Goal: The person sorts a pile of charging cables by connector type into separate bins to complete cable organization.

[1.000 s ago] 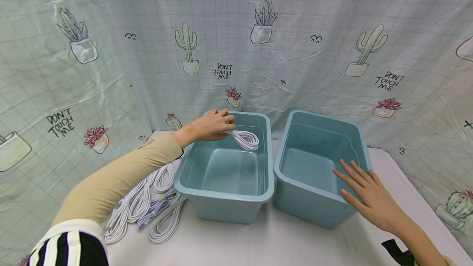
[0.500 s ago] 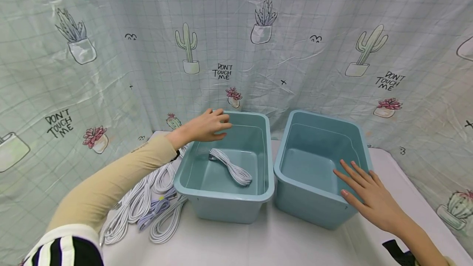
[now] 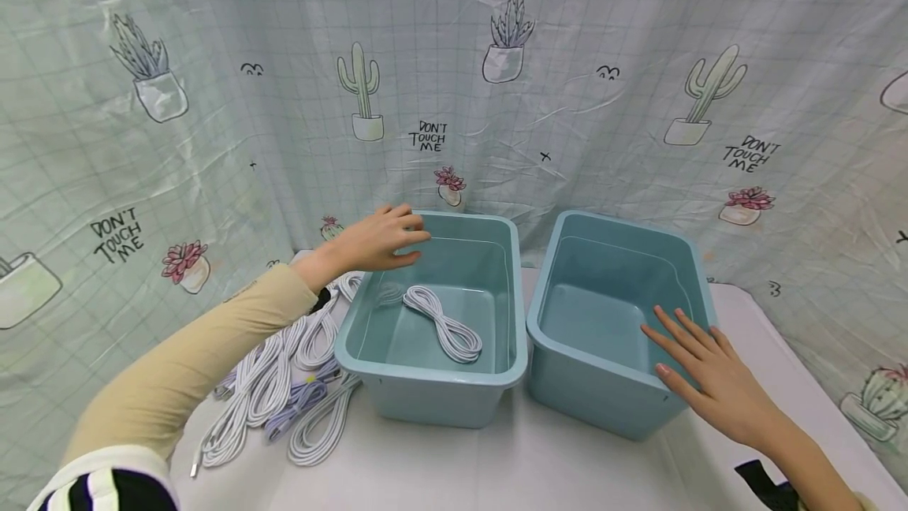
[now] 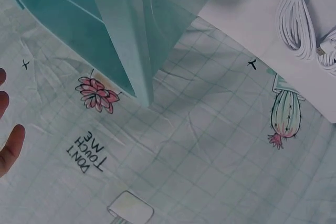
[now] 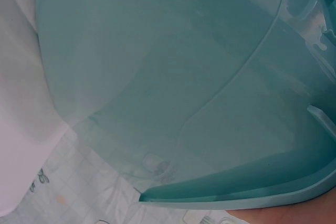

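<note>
One white bundled cable [image 3: 444,325] lies on the floor of the left blue-green bin [image 3: 429,378]. Above that bin's far left corner is my left hand [image 3: 377,240], its fingers loosely bent with nothing between them. In the left wrist view only a few fingertips [image 4: 14,142] show at the left edge, apart from the bin wall [image 4: 142,51]. My right hand [image 3: 716,381] rests at the near right rim of the right blue-green bin [image 3: 599,361], fingers spread and straight. The right wrist view shows mostly that bin's wall [image 5: 157,66], with a bit of the hand at the bottom.
Left of the left bin, several white cables [image 3: 262,385] lie coiled on the white table [image 3: 454,471]. A lilac cable [image 3: 296,407] lies among them. Behind everything hangs a cactus-print curtain [image 3: 440,38]. The two bins stand side by side.
My left hand has let go of the white cable, which dropped into the left bin, and has drawn back to the left. My right hand stays at the right bin's rim.
</note>
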Tool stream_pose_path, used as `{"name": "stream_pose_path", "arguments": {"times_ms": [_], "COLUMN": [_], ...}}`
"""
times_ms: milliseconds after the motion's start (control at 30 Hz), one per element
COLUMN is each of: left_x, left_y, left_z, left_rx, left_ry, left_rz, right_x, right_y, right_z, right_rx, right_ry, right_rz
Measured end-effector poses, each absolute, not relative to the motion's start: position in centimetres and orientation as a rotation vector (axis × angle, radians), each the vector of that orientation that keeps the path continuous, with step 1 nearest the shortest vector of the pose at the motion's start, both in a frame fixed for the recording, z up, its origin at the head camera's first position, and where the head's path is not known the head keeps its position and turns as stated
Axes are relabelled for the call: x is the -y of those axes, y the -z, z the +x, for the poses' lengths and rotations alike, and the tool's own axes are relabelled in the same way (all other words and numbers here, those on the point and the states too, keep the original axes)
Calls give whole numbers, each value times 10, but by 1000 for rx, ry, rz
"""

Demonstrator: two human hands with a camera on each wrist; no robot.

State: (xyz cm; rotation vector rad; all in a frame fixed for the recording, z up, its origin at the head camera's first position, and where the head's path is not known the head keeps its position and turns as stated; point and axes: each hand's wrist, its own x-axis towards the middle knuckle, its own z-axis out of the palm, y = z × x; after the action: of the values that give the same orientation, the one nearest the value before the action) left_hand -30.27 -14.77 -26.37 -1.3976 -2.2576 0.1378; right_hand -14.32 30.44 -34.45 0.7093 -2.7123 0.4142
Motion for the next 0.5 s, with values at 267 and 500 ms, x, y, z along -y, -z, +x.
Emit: {"name": "stream_pose_path", "arguments": {"times_ms": [267,500], "left_x": [167,184], "left_y": [262,261], "left_z": [-298,-290], "left_rx": [2224,2192], "left_ry": [-77,6], "left_rz": [-1344,-1329], "right_x": [-305,-306], "right_y": [344,343], "right_z": [-143,-143], "right_rx": [2718,2722], "right_ry": [-420,-426], "right_rz": [707,710]}}
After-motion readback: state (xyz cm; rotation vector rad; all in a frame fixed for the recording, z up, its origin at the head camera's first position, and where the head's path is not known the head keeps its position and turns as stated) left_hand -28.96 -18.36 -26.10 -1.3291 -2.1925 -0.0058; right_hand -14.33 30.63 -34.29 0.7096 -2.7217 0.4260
